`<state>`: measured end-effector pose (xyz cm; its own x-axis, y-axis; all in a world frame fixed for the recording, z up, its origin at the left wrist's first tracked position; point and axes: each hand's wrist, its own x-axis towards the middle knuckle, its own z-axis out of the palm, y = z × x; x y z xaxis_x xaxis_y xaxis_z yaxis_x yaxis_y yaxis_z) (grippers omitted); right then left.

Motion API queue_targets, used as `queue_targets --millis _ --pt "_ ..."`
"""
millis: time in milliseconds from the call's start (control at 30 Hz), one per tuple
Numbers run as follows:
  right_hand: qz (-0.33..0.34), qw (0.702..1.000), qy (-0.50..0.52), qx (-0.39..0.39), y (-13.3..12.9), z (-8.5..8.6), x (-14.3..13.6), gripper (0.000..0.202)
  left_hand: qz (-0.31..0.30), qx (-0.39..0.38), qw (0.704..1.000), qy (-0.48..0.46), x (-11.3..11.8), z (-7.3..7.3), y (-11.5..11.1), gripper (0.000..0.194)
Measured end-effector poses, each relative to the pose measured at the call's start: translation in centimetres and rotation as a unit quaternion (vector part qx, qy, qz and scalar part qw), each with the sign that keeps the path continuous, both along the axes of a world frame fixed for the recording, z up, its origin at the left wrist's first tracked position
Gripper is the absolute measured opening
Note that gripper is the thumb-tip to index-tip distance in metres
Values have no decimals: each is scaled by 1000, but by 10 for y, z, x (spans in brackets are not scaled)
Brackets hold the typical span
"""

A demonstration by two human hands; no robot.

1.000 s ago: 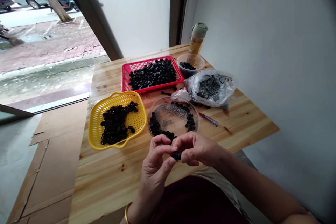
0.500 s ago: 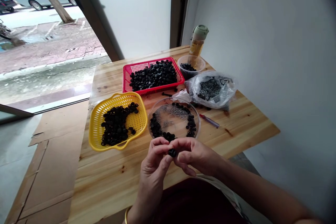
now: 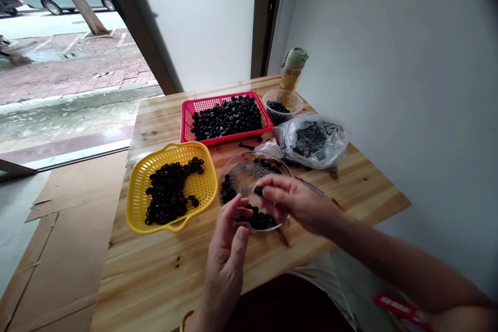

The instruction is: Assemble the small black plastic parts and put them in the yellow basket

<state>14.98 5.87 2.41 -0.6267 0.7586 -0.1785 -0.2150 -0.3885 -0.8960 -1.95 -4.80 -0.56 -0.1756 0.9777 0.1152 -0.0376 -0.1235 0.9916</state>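
Observation:
My right hand (image 3: 291, 199) pinches a small black round plastic part (image 3: 259, 191) between thumb and fingers, above the clear round tray (image 3: 233, 163). Thin silvery pins or screws (image 3: 252, 168) lie in the middle of that tray, and black round parts (image 3: 229, 189) are gathered round its rim. At the tray's near edge my left hand (image 3: 229, 241) is raised with thumb and fingers apart; I see nothing held in it. Its fingertips overlap the black parts in view; whether they touch cannot be made out.
A yellow basket (image 3: 208, 153) of black ring-like parts stands left, a red basket (image 3: 187, 114) of black discs behind. At the right are a plastic bag (image 3: 336, 137) of dark small pieces, a clear bowl (image 3: 298, 106), a bottle (image 3: 291, 70) and a partly hidden screwdriver (image 3: 315, 188).
My hands were together round the black part near the table's front edge. Now they are apart: my right hand has carried the part forward over the tray, and my left hand has opened.

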Motion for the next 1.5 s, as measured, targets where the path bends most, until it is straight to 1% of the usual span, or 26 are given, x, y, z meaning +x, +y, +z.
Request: queue_targets --millis 33,100,167,200,233,267,300,333,367,400,433,467,500,533,567,633,700,767,900,1000,1067,1167,1300,1367,1433,1500 --pt "-10 998 -26 62 23 9 -1 36 9 6 1000 15 -4 3 1 36" --pt "-58 975 -99 191 76 25 -9 28 23 19 998 58 -13 9 4 29" --pt "-108 929 -209 287 125 36 -23 22 26 24 994 103 -19 11 6 22" --pt "-116 894 -277 331 145 39 -31 23 24 24 992 122 -21 10 7 20" --pt "-104 859 -333 376 158 40 -37 30 21 25 990 139 -23 9 7 20" --pt "-102 844 -350 393 165 40 -41 37 16 26 987 156 -25 7 7 20" --pt "-95 833 -361 408 165 38 -43 37 10 26 985 171 -26 4 6 20" --pt "-69 822 -370 426 159 34 -43 31 3 26 983 183 -27 2 6 21" --pt "-24 811 -378 447 147 29 -40 22 -3 27 981 193 -28 0 5 22" --pt "57 779 -398 482 133 22 -36 16 -5 30 980 199 -29 -1 5 22" --pt "159 730 -422 514 117 15 -30 18 -5 34 979 201 -30 -1 5 21" --pt "213 709 -432 515 101 7 -24 16 -4 38 979 201 -30 -1 6 21" --pt "246 693 -442 513 88 0 -19 14 -4 42 979 200 -30 -1 7 20" --pt "261 681 -455 511 78 -8 -14 15 -4 44 979 198 -29 0 9 20" --pt "264 674 -467 508 71 -14 -10 15 -5 45 980 195 -28 1 11 19" --pt "263 659 -492 505 65 -22 -6 15 -12 46 980 191 -26 4 13 19" --pt "258 647 -513 501 66 -24 -5 14 -13 49 981 189 -25 5 14 19" --pt "252 642 -526 498 68 -21 -5 15 -13 49 981 188 -25 5 12 19" --pt "242 647 -527 495 73 -11 -2 18 -14 35 981 188 -27 -3 4 19" --pt "209 652 -534 496 76 -8 -2 19 -17 35 982 187 -27 -8 1 19" --pt "197 651 -539 497 78 -10 -3 18 -21 38 981 191 -26 -8 2 20" --pt "204 646 -543 497 78 -17 -7 16 -27 44 978 203 -25 -3 4 20" --pt "202 642 -542 503 67 -19 -10 19 -25 43 975 219 -28 1 5 19" --pt "222 648 -522 509 59 -17 -12 20 -21 39 973 225 -30 1 4 19" --pt "262 653 -497 507 51 -16 -16 21 -17 34 972 230 -31 0 5 18" --pt "290 652 -490 500 45 -17 -20 25 -13 30 971 235 -30 1 6 17"
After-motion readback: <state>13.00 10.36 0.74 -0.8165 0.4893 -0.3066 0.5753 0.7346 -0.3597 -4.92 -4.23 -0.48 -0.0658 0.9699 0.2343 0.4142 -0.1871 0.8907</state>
